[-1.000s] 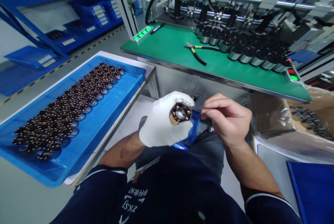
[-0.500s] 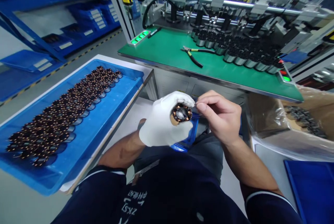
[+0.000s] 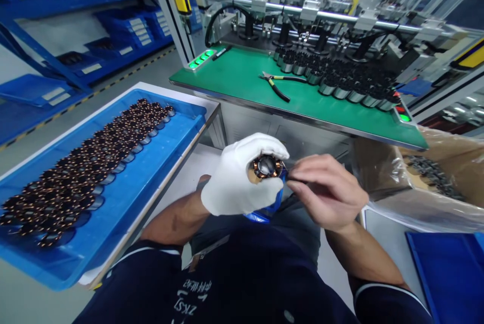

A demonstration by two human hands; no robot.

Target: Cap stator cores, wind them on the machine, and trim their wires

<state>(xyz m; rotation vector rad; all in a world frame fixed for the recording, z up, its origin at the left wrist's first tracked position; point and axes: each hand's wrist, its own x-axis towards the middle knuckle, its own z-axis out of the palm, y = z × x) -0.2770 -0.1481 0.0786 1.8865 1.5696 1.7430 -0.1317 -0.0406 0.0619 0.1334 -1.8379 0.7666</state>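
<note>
My left hand (image 3: 242,178), in a white glove, is wrapped round a motor stator (image 3: 267,166) with copper windings and an open round centre. The stator's bore faces up toward me. My bare right hand (image 3: 327,190) is at the stator's right side, thumb and fingers pinched together. Thin wire ends seem to run from the stator toward those fingertips, but what they pinch is too small and blurred to make out. On the left, a blue tray (image 3: 177,127) holds many wound stators (image 3: 91,168) in packed rows.
Cutting pliers (image 3: 278,82) and a black pen (image 3: 220,53) lie on the green worktop (image 3: 234,74). Black-topped metal cores (image 3: 340,79) stand in rows there, before the winding machine (image 3: 313,11). To the right are a plastic-lined carton (image 3: 381,173) and a blue bin (image 3: 446,273).
My right hand has moved slightly right and down, its back turned more upward. The stator has shifted a little to the right in my left hand. The camera view has shifted slightly.
</note>
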